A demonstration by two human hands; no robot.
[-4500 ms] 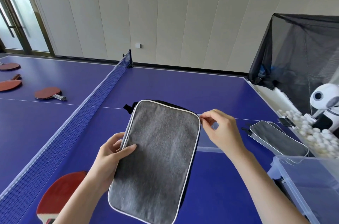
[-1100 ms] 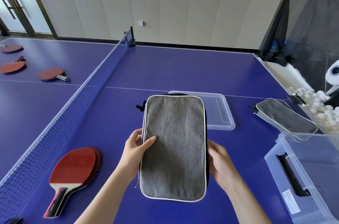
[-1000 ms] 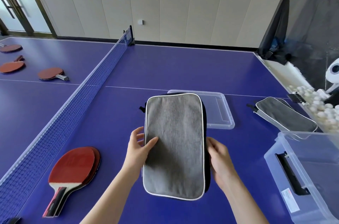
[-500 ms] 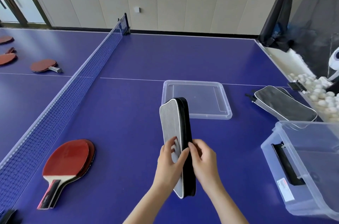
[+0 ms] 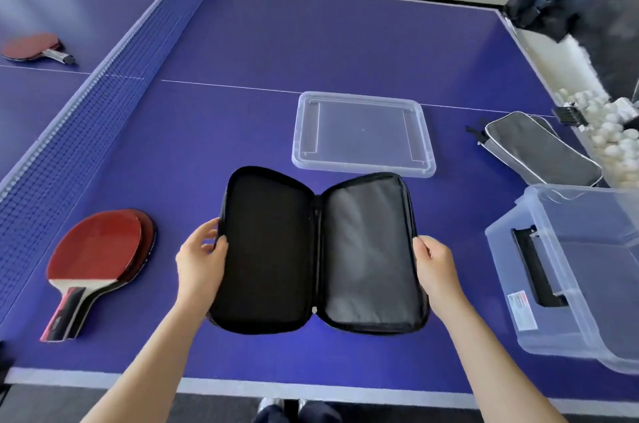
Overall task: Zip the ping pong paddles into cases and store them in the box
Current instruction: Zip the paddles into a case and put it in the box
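Two hands hold the black zip-up fabric paddle case (image 5: 318, 249) spread flat like a book, just above the near part of the blue table-tennis table (image 5: 311, 42). The left hand (image 5: 200, 260) grips its left edge and the right hand (image 5: 435, 263) its right edge, each clamped on one half. Half a second earlier the case was closed and held edge-on between both hands; it now shows a black lining on the left and a grey lining on the right, with nothing inside. By this reading the case stands ready for loading, and no paddle is yet packed in it. A stack of red-faced wooden paddles (image 5: 100, 249) lies just to its left, near the blue net (image 5: 86, 104). Beyond the case lies a clear plastic lid (image 5: 363, 133). At right stands the clear plastic storage box (image 5: 539, 190), with a second grey, white-piped case (image 5: 539, 149) behind it.
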